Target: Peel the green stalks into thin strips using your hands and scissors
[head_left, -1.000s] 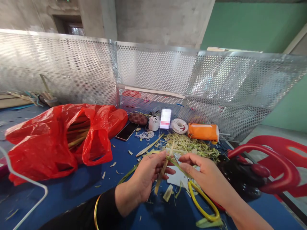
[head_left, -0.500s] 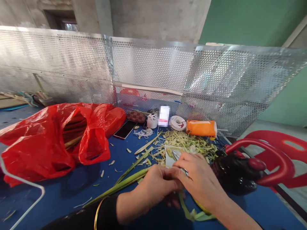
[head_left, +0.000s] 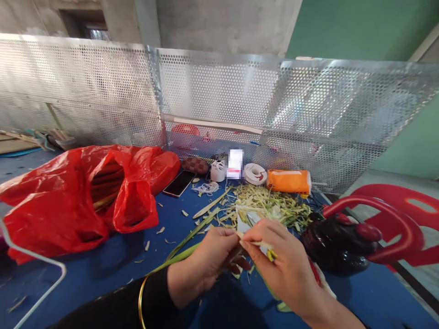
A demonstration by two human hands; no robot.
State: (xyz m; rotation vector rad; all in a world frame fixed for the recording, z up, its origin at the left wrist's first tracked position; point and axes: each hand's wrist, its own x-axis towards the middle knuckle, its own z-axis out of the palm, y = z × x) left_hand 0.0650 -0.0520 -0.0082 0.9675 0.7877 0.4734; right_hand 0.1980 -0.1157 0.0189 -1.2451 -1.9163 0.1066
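Observation:
In the middle of the table, my left hand [head_left: 214, 260] pinches a pale plant strip [head_left: 239, 235] between thumb and fingers. My right hand [head_left: 284, 265] meets it fingertip to fingertip, closed on the same strip. A pale strand with a yellow-green end [head_left: 271, 255] shows under the right fingers; where it leads is hidden. A long green leaf [head_left: 183, 256] runs out from behind my left wrist. Just beyond the hands, a heap of shredded plant scraps [head_left: 274, 201] lies partly on a white sheet [head_left: 242, 224], with a shiny metal piece [head_left: 253, 219] partly covered.
A red plastic bag [head_left: 61, 201] holding brown stalks fills the left side. Behind stand a phone [head_left: 180, 183], patterned case [head_left: 195, 166], tape roll [head_left: 255, 174] and orange pack [head_left: 288, 181]. A dark pot with a red handle [head_left: 338, 244] is at right. A perforated metal screen [head_left: 216, 87] closes the back.
My hands have shifted slightly and the right fingers have come up to a pinch, showing the pale strip between the fingertips. The green pieces below the right hand have moved.

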